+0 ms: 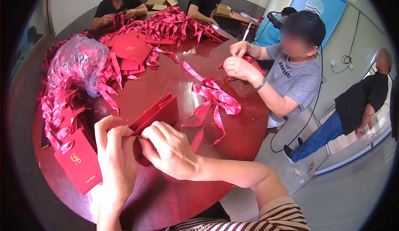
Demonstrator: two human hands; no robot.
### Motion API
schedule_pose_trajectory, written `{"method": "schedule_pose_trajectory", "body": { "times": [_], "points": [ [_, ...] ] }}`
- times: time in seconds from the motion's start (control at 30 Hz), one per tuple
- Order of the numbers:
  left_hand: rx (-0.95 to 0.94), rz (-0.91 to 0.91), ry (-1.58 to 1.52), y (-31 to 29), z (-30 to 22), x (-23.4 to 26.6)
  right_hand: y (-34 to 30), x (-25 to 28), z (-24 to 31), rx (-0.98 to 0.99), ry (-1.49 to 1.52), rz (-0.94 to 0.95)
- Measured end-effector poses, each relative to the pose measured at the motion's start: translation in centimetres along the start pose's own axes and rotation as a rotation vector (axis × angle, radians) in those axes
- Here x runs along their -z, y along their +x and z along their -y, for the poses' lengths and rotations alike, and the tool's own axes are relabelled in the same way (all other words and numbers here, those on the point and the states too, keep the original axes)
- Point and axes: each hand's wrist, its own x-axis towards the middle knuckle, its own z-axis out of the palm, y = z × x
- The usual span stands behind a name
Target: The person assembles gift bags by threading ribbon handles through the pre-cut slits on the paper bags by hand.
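Note:
A red paper gift bag (161, 114) stands tilted in front of me, its folded side and top edge toward the far side. At its near edge my left hand (117, 150) is closed, thumb and fingertips pinching. My right hand (172, 150) pinches the same edge from the right, so the fingertips of both hands almost meet there. Anything small between the fingertips is hidden. Just left of my left hand lies a flat red gift bag (79, 161) with a gold emblem. To the right of the held bag is a loose bundle of pink satin ribbons (214, 96).
Finished-looking bags with ribbon handles are heaped (178, 25) across the far side of the round red table (166, 206). A clear plastic bag (77, 62) sits on the left heap. A co-worker in grey (291, 73) works at the right edge; others sit or stand beyond.

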Motion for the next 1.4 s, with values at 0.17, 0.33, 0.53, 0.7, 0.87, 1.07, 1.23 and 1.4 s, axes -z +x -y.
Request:
{"method": "schedule_pose_trajectory", "body": {
  "times": [0.17,0.33,0.53,0.7,0.87,1.07,1.23,1.4],
  "points": [
    [-0.058,-0.023,0.017,0.1,0.3,-0.1,-0.1,-0.4,-0.2,-0.007,0.038,0.013],
    [-0.069,-0.06,0.01,-0.1,0.6,-0.1,-0.5,-1.3,-0.5,-0.107,0.236,0.018],
    [-0.098,-0.023,-0.036,0.2,1.5,0.3,0.0,0.1,-0.4,-0.175,0.173,0.105],
    [0.018,0.059,-0.061,0.0,1.9,1.2,0.6,0.4,-0.7,-0.302,0.347,0.177],
    [0.027,0.086,-0.023,0.0,2.2,1.5,0.8,0.5,-0.4,-0.289,0.341,0.211],
    [0.036,0.087,-0.048,0.1,1.9,1.3,0.7,0.3,-0.2,-0.031,0.02,0.107],
    [0.008,0.046,-0.162,-0.2,1.8,0.8,0.3,0.1,0.2,0.119,-0.122,0.052],
    [-0.004,0.007,-0.115,-0.6,1.1,0.4,-0.1,0.1,1.2,-0.044,-0.023,0.065]
  ]
}}
